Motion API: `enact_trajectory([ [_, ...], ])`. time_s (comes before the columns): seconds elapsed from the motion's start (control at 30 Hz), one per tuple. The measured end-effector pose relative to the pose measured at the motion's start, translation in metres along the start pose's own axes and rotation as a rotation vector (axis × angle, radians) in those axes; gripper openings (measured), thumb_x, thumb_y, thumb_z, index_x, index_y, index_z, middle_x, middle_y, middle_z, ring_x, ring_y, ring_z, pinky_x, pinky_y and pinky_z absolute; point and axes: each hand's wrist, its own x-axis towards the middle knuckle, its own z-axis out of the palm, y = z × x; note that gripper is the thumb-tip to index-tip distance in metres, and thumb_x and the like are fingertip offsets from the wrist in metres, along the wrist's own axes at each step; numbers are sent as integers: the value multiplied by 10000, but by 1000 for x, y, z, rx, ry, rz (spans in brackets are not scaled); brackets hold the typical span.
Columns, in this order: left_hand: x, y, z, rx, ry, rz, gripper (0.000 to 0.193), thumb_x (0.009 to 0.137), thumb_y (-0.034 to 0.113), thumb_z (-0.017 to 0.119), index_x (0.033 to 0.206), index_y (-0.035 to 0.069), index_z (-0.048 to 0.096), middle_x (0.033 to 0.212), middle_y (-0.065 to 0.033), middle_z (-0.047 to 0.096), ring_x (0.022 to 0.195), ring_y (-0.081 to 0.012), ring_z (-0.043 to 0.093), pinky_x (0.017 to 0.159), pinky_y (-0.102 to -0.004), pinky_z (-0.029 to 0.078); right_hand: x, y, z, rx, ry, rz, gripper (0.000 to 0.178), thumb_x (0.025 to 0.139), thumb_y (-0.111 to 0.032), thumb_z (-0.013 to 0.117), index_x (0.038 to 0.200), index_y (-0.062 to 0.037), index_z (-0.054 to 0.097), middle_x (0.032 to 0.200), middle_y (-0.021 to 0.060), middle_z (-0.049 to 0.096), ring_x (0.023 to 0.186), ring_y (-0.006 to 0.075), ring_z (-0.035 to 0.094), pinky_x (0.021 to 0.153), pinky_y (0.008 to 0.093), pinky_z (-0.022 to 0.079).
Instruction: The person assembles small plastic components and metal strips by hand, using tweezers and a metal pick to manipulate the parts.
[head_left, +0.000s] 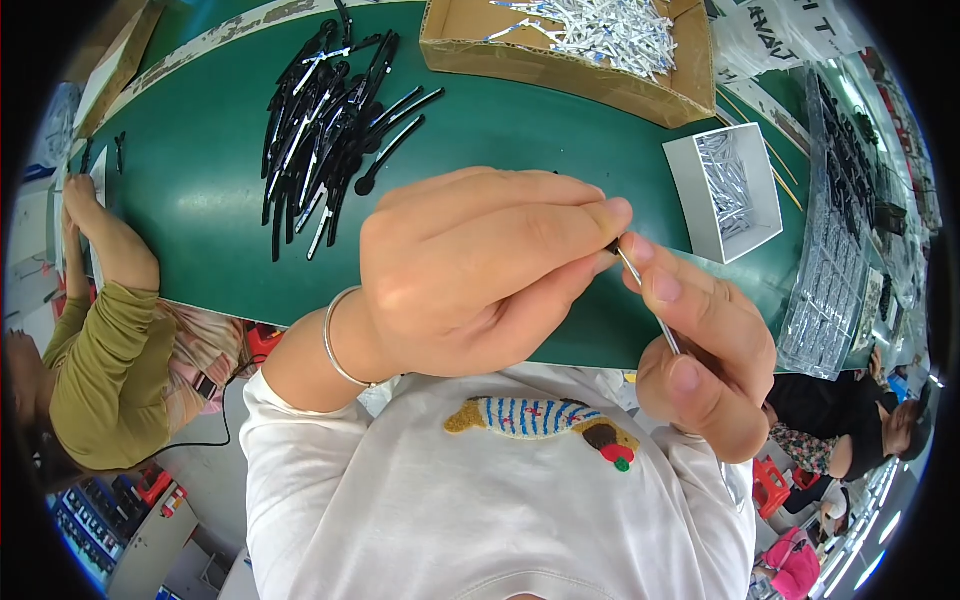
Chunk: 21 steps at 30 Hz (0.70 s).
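Observation:
In front of my chest both hands meet. My left hand (480,265), a metal bangle at its wrist, is closed, thumb and fingers pinched at a small black piece (613,246) that is mostly hidden. With bent fingers, my right hand (715,345) grips a thin silver metal strip (660,322). The strip's upper end meets the black piece at the left fingertips; whether the two are joined I cannot tell. Beyond my left hand lies a heap of long black clip-like pieces (335,135), several with silver strips and round black ends.
A cardboard box (560,72) of white and silver strips stands at the far edge of the green table (200,220). Right of it is a white box (693,205) of silver metal pieces. Clear plastic trays (825,290) line the right side. Other people sit left and right.

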Motion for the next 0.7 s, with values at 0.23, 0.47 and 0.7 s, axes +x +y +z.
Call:
enact_trajectory([
  [0.23,0,0,0,20,-7,18,292,653,-107,647,939,-57,676,900,-179,693,775,-271,695,642,-299,561,0,-1,-2,1,-12,-15,114,914,18,482,1011,-12,431,1013,331,580,916,454,645,740,470,578],
  [0.47,-1,-6,4,220,-34,121,263,658,-81,665,919,-46,677,915,-156,699,790,-273,696,634,-300,554,8,2,-11,37,-56,64,51,938,-10,472,973,-2,435,975,322,592,883,427,658,703,456,590],
  [0.7,13,4,3,96,-50,-50,172,717,-24,705,888,-15,698,860,-155,695,737,-265,682,641,-306,551,10,17,-18,582,381,171,99,966,-137,440,968,-38,435,906,221,616,842,393,658,722,459,576],
])
